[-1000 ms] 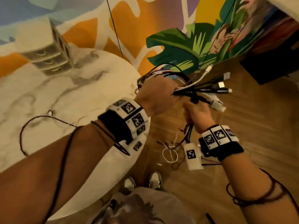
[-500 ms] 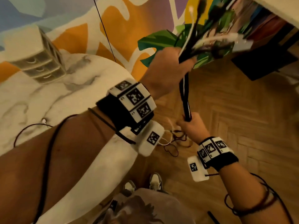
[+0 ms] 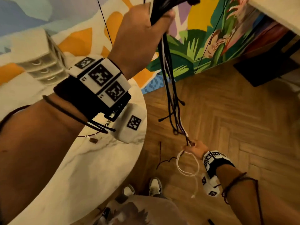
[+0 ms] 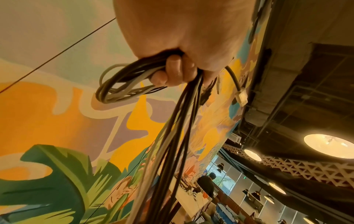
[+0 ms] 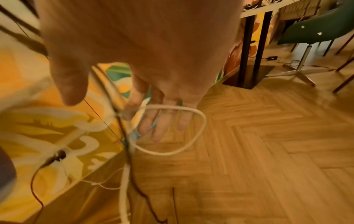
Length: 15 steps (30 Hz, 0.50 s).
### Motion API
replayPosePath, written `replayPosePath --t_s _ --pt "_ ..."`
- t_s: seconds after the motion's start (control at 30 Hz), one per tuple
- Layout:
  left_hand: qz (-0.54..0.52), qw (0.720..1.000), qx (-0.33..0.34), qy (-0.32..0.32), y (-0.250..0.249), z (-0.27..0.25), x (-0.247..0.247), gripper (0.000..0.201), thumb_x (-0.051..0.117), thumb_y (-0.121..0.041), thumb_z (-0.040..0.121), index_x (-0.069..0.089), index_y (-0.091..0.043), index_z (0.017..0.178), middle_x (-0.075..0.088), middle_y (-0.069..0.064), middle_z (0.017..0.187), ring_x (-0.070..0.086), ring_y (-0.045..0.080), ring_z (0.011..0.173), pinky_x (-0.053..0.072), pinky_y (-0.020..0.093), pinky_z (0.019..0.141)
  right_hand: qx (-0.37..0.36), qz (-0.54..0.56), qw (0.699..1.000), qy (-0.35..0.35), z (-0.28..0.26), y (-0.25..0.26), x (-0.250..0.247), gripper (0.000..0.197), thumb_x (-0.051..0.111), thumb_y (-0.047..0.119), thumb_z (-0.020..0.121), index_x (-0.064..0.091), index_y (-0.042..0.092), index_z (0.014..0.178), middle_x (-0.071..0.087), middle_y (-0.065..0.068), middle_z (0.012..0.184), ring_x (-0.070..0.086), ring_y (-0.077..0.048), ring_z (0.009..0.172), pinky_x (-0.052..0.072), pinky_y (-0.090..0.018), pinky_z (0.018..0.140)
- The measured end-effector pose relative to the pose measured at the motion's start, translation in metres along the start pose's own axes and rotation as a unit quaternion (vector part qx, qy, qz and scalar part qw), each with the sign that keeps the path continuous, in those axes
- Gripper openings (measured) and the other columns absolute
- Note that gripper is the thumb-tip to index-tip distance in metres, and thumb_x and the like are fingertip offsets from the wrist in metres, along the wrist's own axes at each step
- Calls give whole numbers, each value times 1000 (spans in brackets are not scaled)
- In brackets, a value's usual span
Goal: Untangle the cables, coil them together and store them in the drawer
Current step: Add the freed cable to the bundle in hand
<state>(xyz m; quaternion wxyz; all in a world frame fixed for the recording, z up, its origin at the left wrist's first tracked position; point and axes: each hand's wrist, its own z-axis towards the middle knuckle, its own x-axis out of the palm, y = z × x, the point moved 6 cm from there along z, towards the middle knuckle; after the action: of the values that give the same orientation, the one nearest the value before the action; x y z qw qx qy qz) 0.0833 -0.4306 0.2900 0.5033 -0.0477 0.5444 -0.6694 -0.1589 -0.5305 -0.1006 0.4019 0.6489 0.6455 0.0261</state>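
Note:
My left hand (image 3: 160,17) is raised high and grips the top of a bundle of black and white cables (image 3: 168,78). In the left wrist view its fingers (image 4: 172,71) curl round the bundle (image 4: 172,144), with short loops and plugs sticking out beside the fist. The strands hang straight down to my right hand (image 3: 191,145), low over the floor, whose thumb and forefinger pinch them near their ends. A white cable loop (image 3: 188,166) dangles under that hand and lies across its fingers (image 5: 159,125). The small white drawer unit (image 3: 40,62) stands on the marble table (image 3: 81,168), far left.
A thin dark cable (image 3: 160,153) lies on the wooden floor by the table edge, and a thin reddish wire (image 3: 90,137) on the table. My shoes (image 3: 154,187) are below. A black table leg (image 5: 250,50) and a green chair (image 5: 306,34) stand to the right.
My left hand has risen well above the table with the bundle. My right hand has slid down the strands towards their ends, so the cables now hang stretched out.

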Motion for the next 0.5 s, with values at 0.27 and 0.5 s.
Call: replayPosePath --t_s 0.27,0.5 --pt "43 999 -7 16 17 -8 -3 23 49 -28 96 51 -22 74 44 -10 62 43 -1 50 32 9 53 86 -21 996 -15 9 -29 -1 38 65 46 84 56 17 62 57 -3 62 55 -24 67 51 -38 72" --pt "132 991 -21 -27 44 -2 -25 17 47 -32 95 54 -23 83 51 -12 66 46 -3 57 30 10 54 81 152 985 27 -3 -44 8 38 67 34 81 41 16 60 32 5 42 28 -9 37 23 -20 39"
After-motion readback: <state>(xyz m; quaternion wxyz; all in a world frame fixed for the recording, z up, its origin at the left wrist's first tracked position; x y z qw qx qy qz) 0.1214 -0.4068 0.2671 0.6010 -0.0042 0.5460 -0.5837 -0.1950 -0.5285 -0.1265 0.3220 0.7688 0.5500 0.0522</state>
